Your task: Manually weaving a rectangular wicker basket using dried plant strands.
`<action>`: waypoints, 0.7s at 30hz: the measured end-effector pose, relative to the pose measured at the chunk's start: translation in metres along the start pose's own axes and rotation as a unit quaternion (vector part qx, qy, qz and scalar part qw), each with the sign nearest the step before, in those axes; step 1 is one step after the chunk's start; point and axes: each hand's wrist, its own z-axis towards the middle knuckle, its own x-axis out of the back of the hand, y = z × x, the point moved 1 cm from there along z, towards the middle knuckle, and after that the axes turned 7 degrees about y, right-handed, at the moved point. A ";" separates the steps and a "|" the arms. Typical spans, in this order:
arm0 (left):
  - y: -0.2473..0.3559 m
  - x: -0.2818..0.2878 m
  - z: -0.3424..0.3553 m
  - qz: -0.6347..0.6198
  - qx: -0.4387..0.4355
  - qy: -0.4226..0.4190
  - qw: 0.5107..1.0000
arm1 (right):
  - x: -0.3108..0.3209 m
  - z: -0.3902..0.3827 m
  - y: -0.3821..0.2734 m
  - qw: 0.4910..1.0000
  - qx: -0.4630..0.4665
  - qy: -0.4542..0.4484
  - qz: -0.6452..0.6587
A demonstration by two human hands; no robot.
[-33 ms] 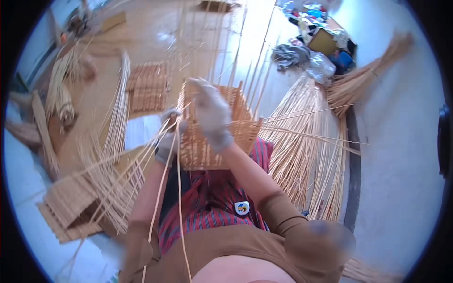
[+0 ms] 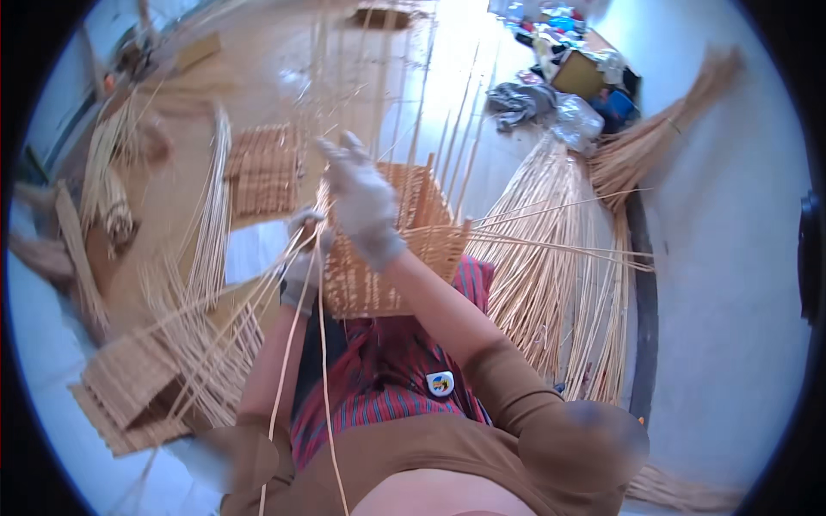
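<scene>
A half-woven rattan basket (image 2: 366, 284) rests on my lap, with tall upright stakes rising from its far and right walls. My left hand (image 2: 301, 262), in a pale work glove, is closed at the basket's left corner around several thin weaving reeds (image 2: 280, 361), which trail down past my forearm. My right hand (image 2: 366, 198), gloved too, is over the basket's left side. Its fingers reach up and slightly apart beside the stakes, with nothing plainly held between them. The basket's inner left wall is partly hidden behind this hand.
A large fan of loose reeds (image 2: 551, 258) spreads on the floor at right. Woven panels (image 2: 262, 168) lie at the far left, and woven pieces (image 2: 129, 378) at the near left. Another reed bundle (image 2: 671, 138) leans along the wall. Bags and cloths (image 2: 572, 77) are heaped behind.
My right hand has shifted slightly left and down, its fingertips spreading apart. The basket sits slightly lower and further left in view. My left hand keeps its grip on the reeds.
</scene>
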 end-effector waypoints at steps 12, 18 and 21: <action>0.013 -0.012 -0.035 0.044 -0.040 0.138 0.989 | 0.109 -0.129 0.063 0.794 -0.441 0.146 0.392; 0.090 -0.046 -0.067 0.184 -0.145 0.023 0.972 | 0.117 -0.126 0.058 0.800 -0.478 0.135 0.338; 0.088 -0.074 -0.026 0.180 0.155 -0.101 0.966 | 0.106 -0.102 0.038 0.802 -0.484 0.158 0.312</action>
